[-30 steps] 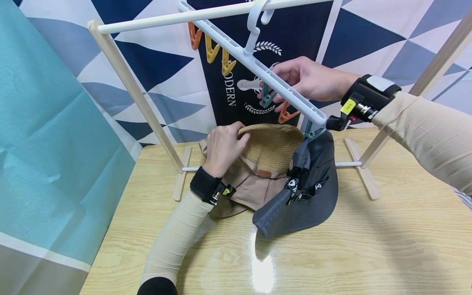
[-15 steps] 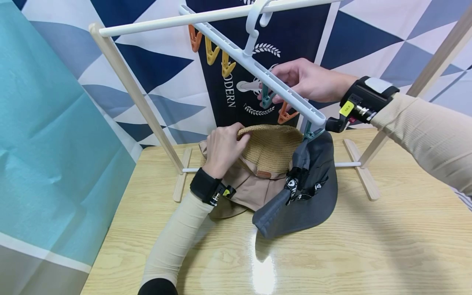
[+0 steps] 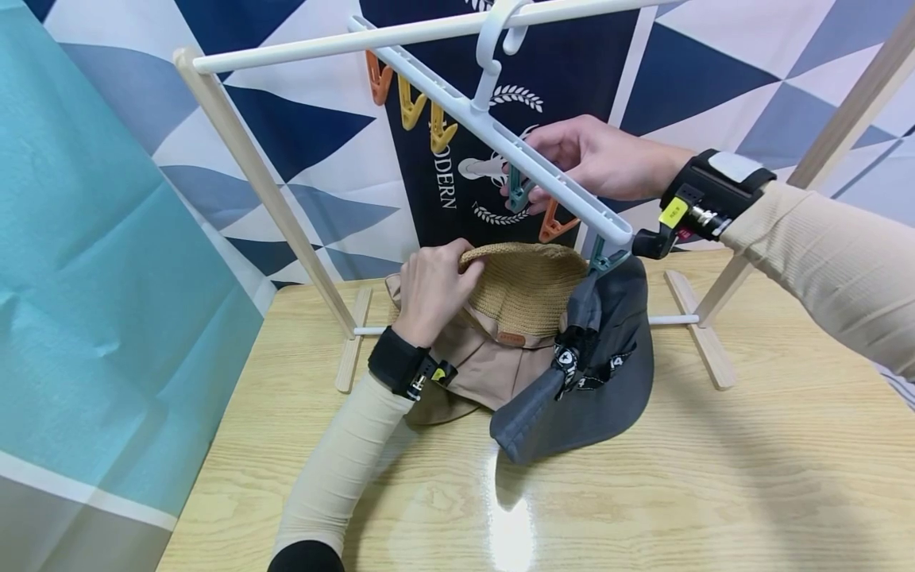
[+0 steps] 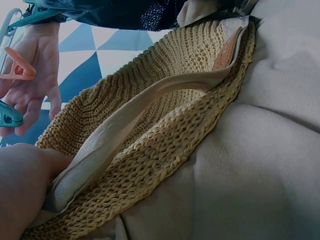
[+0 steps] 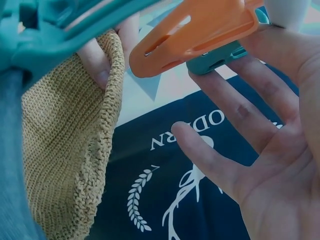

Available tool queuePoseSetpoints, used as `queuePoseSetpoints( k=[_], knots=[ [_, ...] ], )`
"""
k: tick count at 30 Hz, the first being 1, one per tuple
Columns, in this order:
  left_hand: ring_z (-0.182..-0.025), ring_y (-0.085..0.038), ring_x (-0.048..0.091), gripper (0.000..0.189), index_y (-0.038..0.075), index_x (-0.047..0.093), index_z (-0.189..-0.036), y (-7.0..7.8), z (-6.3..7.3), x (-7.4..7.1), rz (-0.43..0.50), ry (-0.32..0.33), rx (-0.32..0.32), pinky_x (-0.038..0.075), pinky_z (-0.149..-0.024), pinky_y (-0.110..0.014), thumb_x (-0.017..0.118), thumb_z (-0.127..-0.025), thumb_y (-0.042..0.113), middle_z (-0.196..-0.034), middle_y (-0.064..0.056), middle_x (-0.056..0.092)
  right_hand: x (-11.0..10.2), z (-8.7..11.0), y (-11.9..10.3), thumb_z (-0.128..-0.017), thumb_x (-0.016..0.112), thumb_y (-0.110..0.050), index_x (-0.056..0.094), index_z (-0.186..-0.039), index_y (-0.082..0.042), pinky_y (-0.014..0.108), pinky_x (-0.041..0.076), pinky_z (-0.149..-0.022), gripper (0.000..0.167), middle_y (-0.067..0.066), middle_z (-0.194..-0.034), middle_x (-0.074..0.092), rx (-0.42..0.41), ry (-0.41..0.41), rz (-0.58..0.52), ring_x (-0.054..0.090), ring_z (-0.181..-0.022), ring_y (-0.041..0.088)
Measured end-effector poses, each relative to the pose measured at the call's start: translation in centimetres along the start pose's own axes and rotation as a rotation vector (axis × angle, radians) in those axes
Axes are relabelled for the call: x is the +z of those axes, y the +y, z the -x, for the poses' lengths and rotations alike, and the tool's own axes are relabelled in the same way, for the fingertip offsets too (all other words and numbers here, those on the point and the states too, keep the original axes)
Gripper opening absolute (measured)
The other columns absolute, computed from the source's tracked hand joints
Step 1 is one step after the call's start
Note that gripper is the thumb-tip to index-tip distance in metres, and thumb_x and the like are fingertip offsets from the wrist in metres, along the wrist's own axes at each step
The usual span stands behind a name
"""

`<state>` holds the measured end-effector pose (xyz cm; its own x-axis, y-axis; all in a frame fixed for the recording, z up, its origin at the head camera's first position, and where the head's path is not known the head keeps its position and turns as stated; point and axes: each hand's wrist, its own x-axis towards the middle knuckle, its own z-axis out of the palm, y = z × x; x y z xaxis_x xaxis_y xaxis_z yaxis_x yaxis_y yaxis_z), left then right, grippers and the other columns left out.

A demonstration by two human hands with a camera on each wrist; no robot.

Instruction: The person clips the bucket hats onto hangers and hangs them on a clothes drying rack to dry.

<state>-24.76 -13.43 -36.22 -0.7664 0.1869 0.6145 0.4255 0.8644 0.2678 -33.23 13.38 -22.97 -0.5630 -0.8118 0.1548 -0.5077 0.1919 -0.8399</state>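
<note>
My left hand [image 3: 436, 286] pinches the edge of a woven straw hat [image 3: 532, 282], thumb inside its opening. A pale sweatband [image 4: 125, 112] and a brown label [image 4: 227, 50] show inside the hat. Beige fabric [image 3: 493, 369], apparently another hat, lies beneath it. Up at the hanger [image 3: 529, 155], my right hand [image 3: 589, 159] holds a teal clip [image 3: 516, 191] between thumb and fingers. Beside that clip hangs an orange clip [image 5: 195, 35]. A dark grey brimmed hat [image 3: 608, 381] hangs from another teal clip [image 3: 606, 258] at the hanger's near end, overlapping the straw hat.
The hanger hooks over the white rail [image 3: 343, 44] of a wooden rack, whose left post [image 3: 264, 191] and right foot [image 3: 700, 330] stand on the table [image 3: 715, 477]. An orange and two yellow clips [image 3: 411, 103] hang at the far end. Patterned cloth [image 3: 314, 159] backs the scene.
</note>
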Motion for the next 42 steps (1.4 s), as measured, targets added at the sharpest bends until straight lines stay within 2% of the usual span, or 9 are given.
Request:
queuePoseSetpoints(
  k=[4, 10, 16, 22, 38, 42],
  knots=[
    [-0.063, -0.032, 0.069, 0.019, 0.012, 0.086, -0.110, 0.0, -0.1, -0.1, 0.004, 0.003, -0.002, 0.047, -0.053, -0.043, 0.076, -0.102, 0.024, -0.080, -0.010, 0.080, 0.0, 0.0, 0.0, -0.105, 0.073, 0.003, 0.072, -0.135, -0.009, 0.034, 0.067, -0.099, 0.033, 0.000, -0.124, 0.085, -0.001, -0.008, -0.039, 0.084, -0.114, 0.018],
    [-0.062, -0.031, 0.066, 0.018, 0.011, 0.086, -0.108, 0.1, 0.0, -0.3, 0.006, 0.014, -0.020, 0.045, -0.054, -0.043, 0.076, -0.102, 0.025, -0.070, -0.007, 0.072, 0.3, 0.0, -0.4, -0.104, 0.075, 0.001, 0.073, -0.133, -0.010, 0.031, 0.067, -0.098, 0.031, -0.002, -0.118, 0.087, 0.025, 0.047, 0.009, 0.086, -0.108, 0.018],
    [-0.063, -0.032, 0.066, 0.018, 0.011, 0.085, -0.103, 0.3, -0.5, -1.1, 0.001, 0.034, -0.017, 0.046, -0.055, -0.046, 0.076, -0.102, 0.026, -0.070, -0.008, 0.071, 0.8, 0.1, -0.7, -0.104, 0.077, -0.002, 0.075, -0.127, -0.007, 0.027, 0.066, -0.098, 0.024, -0.003, -0.115, 0.087, 0.007, 0.089, 0.059, 0.086, -0.108, 0.016],
    [-0.061, -0.032, 0.065, 0.019, 0.010, 0.085, -0.102, 0.4, -0.7, -1.8, 0.006, 0.040, -0.014, 0.047, -0.054, -0.047, 0.076, -0.101, 0.027, -0.068, -0.008, 0.069, 1.1, 0.1, -0.8, -0.103, 0.079, -0.003, 0.077, -0.127, -0.008, 0.024, 0.064, -0.099, 0.025, -0.004, -0.113, 0.087, 0.020, 0.128, 0.082, 0.085, -0.106, 0.014],
    [-0.058, -0.028, 0.051, 0.030, 0.009, 0.074, -0.081, 0.3, -1.1, -2.1, 0.035, 0.075, -0.025, 0.028, -0.054, -0.034, 0.070, -0.103, 0.030, -0.062, -0.001, 0.049, 1.2, -0.2, -0.7, -0.102, 0.078, 0.000, 0.077, -0.127, -0.004, 0.024, 0.062, -0.100, 0.026, -0.003, -0.113, 0.088, 0.024, 0.156, 0.072, 0.086, -0.104, 0.013],
    [-0.058, -0.027, 0.048, 0.033, 0.010, 0.070, -0.078, 0.4, -1.2, -2.3, 0.039, 0.077, -0.034, 0.025, -0.055, -0.033, 0.069, -0.103, 0.032, -0.062, 0.000, 0.046, 1.2, -0.2, -0.7, -0.103, 0.076, 0.003, 0.076, -0.128, -0.004, 0.033, 0.067, -0.096, 0.027, 0.000, -0.115, 0.088, 0.022, 0.135, -0.011, 0.086, -0.106, 0.015]
  ],
)
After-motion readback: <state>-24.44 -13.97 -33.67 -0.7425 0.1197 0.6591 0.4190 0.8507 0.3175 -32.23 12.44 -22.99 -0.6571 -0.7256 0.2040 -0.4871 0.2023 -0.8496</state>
